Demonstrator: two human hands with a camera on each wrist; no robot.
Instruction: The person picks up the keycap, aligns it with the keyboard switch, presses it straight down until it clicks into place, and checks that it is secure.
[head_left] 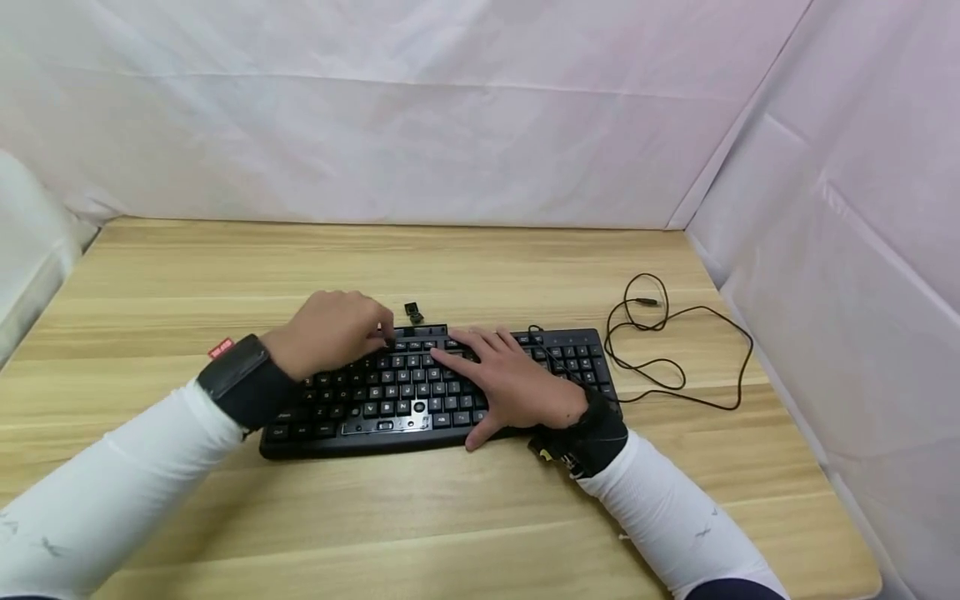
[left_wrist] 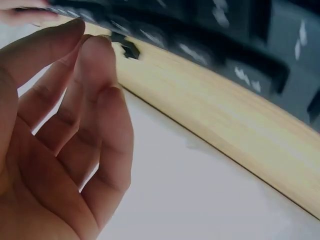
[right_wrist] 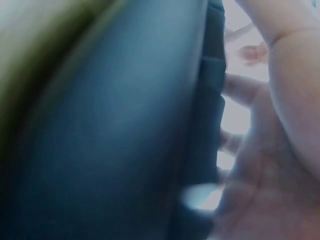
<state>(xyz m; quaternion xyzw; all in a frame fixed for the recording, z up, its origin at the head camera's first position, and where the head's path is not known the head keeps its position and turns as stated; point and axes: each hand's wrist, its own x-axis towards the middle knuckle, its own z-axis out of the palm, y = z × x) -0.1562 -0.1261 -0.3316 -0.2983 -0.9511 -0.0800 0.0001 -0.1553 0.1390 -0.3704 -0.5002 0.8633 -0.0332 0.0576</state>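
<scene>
A black keyboard with white key markings lies on the desk. My left hand is over its top left part, with thumb and fingertips pinched together at the top row. A small dark keycap shows at those fingertips, mostly hidden by them. In the left wrist view, the left hand has its thumb close to the index fingertip, beside the keyboard edge. Spread flat, my right hand rests on the keyboard right of centre, its thumb at the front edge. The right wrist view is blurred.
Small loose black pieces, apparently keycaps, lie on the desk just behind the keyboard. The keyboard's thin black cable coils on the right, its plug near the back. White cloth closes off the desk's back and right sides.
</scene>
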